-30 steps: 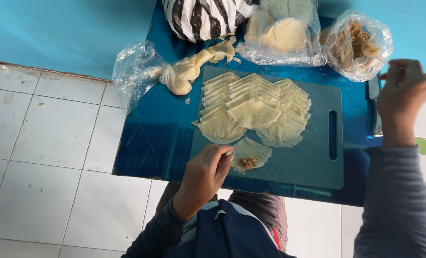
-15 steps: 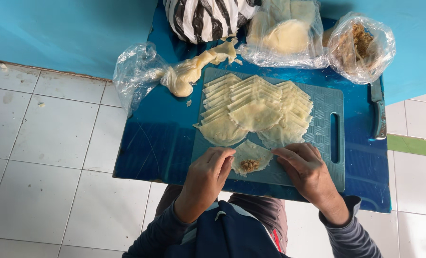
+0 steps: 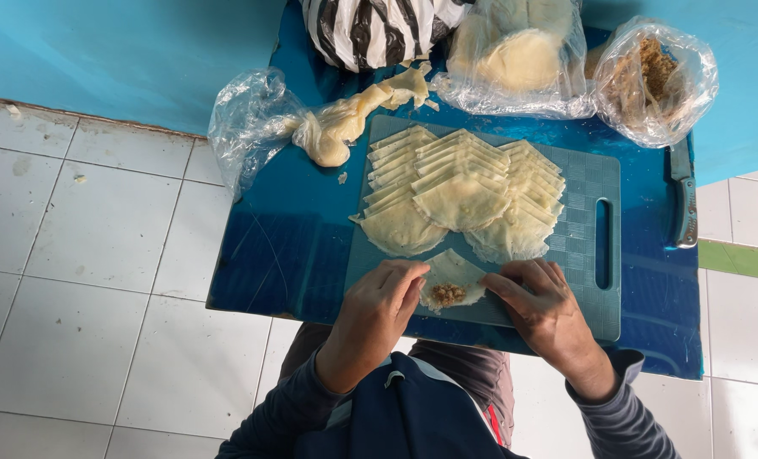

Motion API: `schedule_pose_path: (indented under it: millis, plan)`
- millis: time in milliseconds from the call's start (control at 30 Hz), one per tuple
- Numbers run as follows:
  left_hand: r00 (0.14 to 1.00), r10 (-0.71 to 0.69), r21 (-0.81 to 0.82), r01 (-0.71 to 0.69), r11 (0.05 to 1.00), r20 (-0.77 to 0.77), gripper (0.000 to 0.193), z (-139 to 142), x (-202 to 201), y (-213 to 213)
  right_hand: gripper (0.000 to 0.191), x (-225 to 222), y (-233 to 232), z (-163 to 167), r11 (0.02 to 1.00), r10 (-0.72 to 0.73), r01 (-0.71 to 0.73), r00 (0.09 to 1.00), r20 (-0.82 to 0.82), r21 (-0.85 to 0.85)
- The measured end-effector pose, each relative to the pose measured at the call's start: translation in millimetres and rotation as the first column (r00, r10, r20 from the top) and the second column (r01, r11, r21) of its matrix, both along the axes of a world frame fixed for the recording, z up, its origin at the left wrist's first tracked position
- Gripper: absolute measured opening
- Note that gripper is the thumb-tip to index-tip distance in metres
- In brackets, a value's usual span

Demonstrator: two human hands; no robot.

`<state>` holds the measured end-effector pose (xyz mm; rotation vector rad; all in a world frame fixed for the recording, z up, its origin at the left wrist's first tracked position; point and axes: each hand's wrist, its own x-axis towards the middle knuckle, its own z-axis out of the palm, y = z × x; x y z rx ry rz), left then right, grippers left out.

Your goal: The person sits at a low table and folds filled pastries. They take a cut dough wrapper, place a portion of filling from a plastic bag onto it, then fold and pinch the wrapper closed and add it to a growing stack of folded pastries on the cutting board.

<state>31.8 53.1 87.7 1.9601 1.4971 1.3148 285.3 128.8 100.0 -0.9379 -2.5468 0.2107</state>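
Two hands work a single dough wrapper (image 3: 449, 280) on the near edge of a teal cutting board (image 3: 583, 255), which lies on a blue table (image 3: 268, 246). The left hand (image 3: 377, 310) pinches the wrapper's left edge between fingertips and thumb; the right hand (image 3: 542, 302) presses on its right corner, fingers close together. The wrapper lies flat, roughly square, one corner pointing away from the person — no clear long axis — with one small mound of brown filling (image 3: 447, 295) near its closer edge.

Just beyond it, a fanned stack of wrappers (image 3: 464, 191) spreads across the board's middle, too overlapped to count.

At the table's far side sit three clear plastic bags — one holding a lump of dough (image 3: 345, 127), one holding round dough sheets (image 3: 523, 59), one holding brown filling (image 3: 655, 76) — plus one black-and-white striped bag (image 3: 370, 30). One knife (image 3: 683, 200) lies right of the board, its long axis running away from the person.
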Motion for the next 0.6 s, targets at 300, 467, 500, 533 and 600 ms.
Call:
schedule_pose_path:
  millis: [300,467,500,533,600]
  plan:
    - [0.993,-0.089,-0.006,0.090,0.996,0.081,0.023,5.9,3.8,0.1,0.036,10.8,-16.1,-5.5,0.998,-0.065,0.065,0.998,0.017,-0.025]
    - [0.996,-0.078,0.023,0.077,0.997,0.044,0.019,7.2,7.6,2.7,0.035,5.7,-24.1,-9.6,0.995,-0.097,0.096,0.992,-0.083,-0.022]
    - [0.996,-0.074,0.015,0.073,0.997,0.041,0.020,7.5,8.6,2.6,0.035,4.2,-26.0,-9.8,0.995,-0.100,0.098,0.990,-0.101,-0.026]
    - [0.997,-0.069,0.009,0.069,0.998,0.037,0.020,7.9,9.4,2.8,0.036,2.6,-27.8,-10.0,0.995,-0.103,0.100,0.987,-0.120,-0.029]
    - [0.994,-0.092,0.016,0.092,0.996,0.057,0.023,8.4,9.7,3.2,0.035,-2.0,-31.0,-11.4,0.993,-0.118,0.112,0.978,-0.171,-0.045]
